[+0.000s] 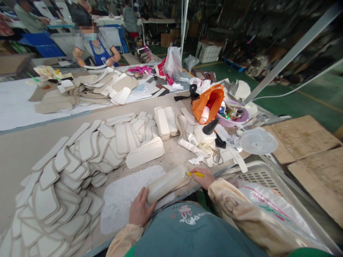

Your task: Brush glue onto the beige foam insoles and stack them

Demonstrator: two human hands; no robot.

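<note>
A long pale panel with rounded ends [167,184] lies near the table's front edge, its surface looking wet and shiny. At the panel's near left end rests my left hand [140,207], fingers stretched out and touching its edge. My right hand [204,178] is closed around a small brush with a yellow handle [197,174]; the whitish bristles touch the panel's far right end. Beneath the panel, part of another tan piece [183,184] shows. A white sheet [118,200] lies under and left of the work.
Heaped white curved pieces [66,171] cover the left; stacked strips [162,121] stand behind. To the right are a white glue-like container with black nozzle [205,134], scissors [218,159], a fan [257,141], an orange bag [206,101] and a plastic crate [257,167]. A co-worker [96,50] sits opposite.
</note>
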